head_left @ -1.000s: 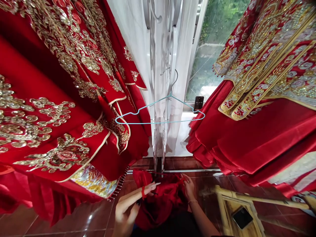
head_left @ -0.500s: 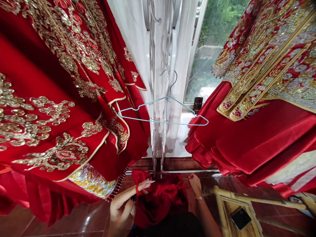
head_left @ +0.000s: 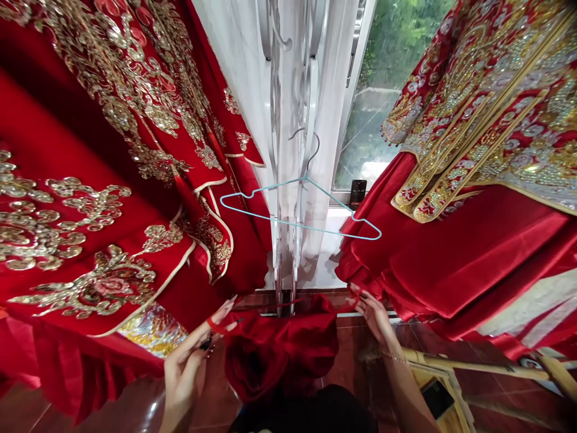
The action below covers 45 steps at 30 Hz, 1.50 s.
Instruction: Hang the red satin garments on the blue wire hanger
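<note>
Left hand (head_left: 187, 370) open, red cord (head_left: 216, 325) looped round its fingers; right hand (head_left: 374, 316) pinches the cord above red satin bundle (head_left: 270, 361); blue wire hanger (head_left: 252, 211) hangs bare.

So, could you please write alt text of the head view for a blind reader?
The left hand and right hand stretch a thin red cord above red satin, between gold-embroidered red robes flanking a blue wire hanger.

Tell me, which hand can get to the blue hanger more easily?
Probably the right hand: its fingers sit just below the end of the blue wire hanger, while the left hand sits farther away.
</note>
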Each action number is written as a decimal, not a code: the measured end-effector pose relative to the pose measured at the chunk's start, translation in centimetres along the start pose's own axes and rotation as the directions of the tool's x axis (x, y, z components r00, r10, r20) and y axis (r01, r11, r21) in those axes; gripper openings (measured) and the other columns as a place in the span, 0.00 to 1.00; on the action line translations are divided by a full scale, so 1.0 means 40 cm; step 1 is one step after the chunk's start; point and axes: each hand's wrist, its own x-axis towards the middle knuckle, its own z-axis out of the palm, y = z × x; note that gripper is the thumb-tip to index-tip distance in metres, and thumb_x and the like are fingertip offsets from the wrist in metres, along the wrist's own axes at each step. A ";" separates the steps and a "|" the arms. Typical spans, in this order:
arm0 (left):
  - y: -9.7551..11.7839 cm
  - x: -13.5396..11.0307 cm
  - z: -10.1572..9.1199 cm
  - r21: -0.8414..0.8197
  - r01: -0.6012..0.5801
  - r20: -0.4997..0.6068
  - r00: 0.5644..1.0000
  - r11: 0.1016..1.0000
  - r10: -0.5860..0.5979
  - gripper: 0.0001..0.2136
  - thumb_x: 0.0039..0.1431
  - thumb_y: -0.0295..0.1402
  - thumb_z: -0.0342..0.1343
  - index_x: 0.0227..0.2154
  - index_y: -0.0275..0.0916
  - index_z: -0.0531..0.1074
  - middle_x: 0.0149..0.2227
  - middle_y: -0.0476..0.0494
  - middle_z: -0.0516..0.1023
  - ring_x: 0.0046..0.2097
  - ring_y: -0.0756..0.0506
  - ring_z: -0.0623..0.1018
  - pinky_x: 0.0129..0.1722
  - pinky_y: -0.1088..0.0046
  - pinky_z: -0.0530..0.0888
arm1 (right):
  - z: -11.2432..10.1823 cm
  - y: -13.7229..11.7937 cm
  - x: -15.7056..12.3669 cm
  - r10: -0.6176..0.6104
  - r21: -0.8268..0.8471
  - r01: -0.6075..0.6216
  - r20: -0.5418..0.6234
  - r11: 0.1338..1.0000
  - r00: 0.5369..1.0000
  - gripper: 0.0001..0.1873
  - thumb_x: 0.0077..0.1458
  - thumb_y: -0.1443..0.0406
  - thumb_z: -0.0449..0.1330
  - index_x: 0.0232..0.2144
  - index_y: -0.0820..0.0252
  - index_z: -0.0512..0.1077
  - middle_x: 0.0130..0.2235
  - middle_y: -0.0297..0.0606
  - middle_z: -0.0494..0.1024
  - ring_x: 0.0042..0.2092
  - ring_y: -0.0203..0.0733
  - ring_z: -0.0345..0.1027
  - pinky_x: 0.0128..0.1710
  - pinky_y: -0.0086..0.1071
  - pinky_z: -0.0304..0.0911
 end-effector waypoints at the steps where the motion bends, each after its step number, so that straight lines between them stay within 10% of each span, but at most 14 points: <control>1: 0.011 0.004 0.002 -0.016 -0.014 -0.031 0.999 1.000 0.014 0.15 0.49 0.37 0.65 0.39 0.35 0.84 0.45 0.32 0.85 0.50 0.30 0.83 0.50 0.55 0.82 | 0.012 -0.044 0.010 -0.065 0.022 0.065 0.015 0.998 0.998 0.21 0.42 0.54 0.68 0.41 0.51 0.80 0.54 0.43 0.81 0.40 0.50 0.81 0.48 0.46 0.75; 6: 0.060 0.011 0.017 -0.082 -0.151 -0.183 0.974 0.985 0.134 0.12 0.49 0.33 0.65 0.38 0.38 0.84 0.44 0.37 0.86 0.50 0.32 0.83 0.50 0.56 0.82 | 0.077 -0.255 0.052 -0.422 -0.128 0.423 0.033 0.897 0.906 0.32 0.52 0.56 0.67 0.59 0.53 0.72 0.67 0.48 0.67 0.46 0.52 0.81 0.48 0.46 0.77; 13: 0.083 0.007 0.041 -0.084 -0.170 -0.112 0.981 0.982 0.160 0.13 0.52 0.33 0.64 0.41 0.38 0.84 0.46 0.35 0.85 0.52 0.30 0.82 0.46 0.55 0.84 | 0.105 -0.417 0.067 -0.704 -0.316 0.687 0.079 0.654 0.706 0.29 0.51 0.58 0.69 0.56 0.59 0.76 0.60 0.50 0.76 0.55 0.55 0.77 0.57 0.48 0.72; 20: 0.088 0.013 0.057 -0.072 -0.153 -0.079 0.986 0.986 0.148 0.12 0.53 0.34 0.65 0.41 0.39 0.84 0.46 0.36 0.85 0.53 0.30 0.81 0.46 0.56 0.83 | 0.176 -0.554 0.081 -0.517 -0.468 0.719 0.499 0.515 0.695 0.24 0.51 0.59 0.68 0.49 0.63 0.79 0.49 0.46 0.84 0.48 0.48 0.80 0.53 0.42 0.73; 25: 0.075 0.007 0.045 0.013 -0.176 0.024 0.984 0.984 0.176 0.15 0.54 0.34 0.62 0.44 0.38 0.84 0.48 0.35 0.84 0.54 0.32 0.81 0.51 0.57 0.81 | 0.249 -0.617 0.101 -0.221 -0.559 0.782 0.755 0.277 0.618 0.15 0.60 0.61 0.56 0.39 0.64 0.80 0.32 0.38 0.82 0.30 0.36 0.75 0.33 0.27 0.70; 31: 0.115 0.071 0.040 0.021 -0.093 0.142 0.986 0.995 0.090 0.17 0.55 0.37 0.63 0.48 0.40 0.82 0.56 0.33 0.79 0.59 0.31 0.77 0.50 0.56 0.82 | 0.246 -0.629 0.106 -0.192 -0.539 0.800 0.783 0.265 0.591 0.17 0.60 0.61 0.53 0.40 0.64 0.79 0.34 0.41 0.82 0.30 0.37 0.74 0.31 0.28 0.70; 37: 0.210 0.241 0.096 -0.155 -0.161 -0.040 0.987 0.975 0.157 0.20 0.51 0.49 0.65 0.37 0.36 0.81 0.54 0.31 0.80 0.62 0.31 0.74 0.50 0.49 0.80 | 0.174 -0.663 0.177 -0.217 -0.532 0.778 0.760 0.334 0.613 0.18 0.56 0.58 0.59 0.42 0.61 0.82 0.29 0.44 0.83 0.24 0.43 0.75 0.25 0.32 0.70; 45: 0.277 0.362 0.121 -0.070 -0.119 0.123 0.984 0.991 0.127 0.27 0.54 0.58 0.59 0.35 0.33 0.78 0.48 0.29 0.82 0.53 0.37 0.80 0.45 0.57 0.83 | 0.158 -0.661 0.183 -0.212 -0.563 0.774 0.751 0.291 0.626 0.21 0.56 0.55 0.59 0.44 0.61 0.82 0.26 0.43 0.82 0.23 0.45 0.75 0.25 0.35 0.72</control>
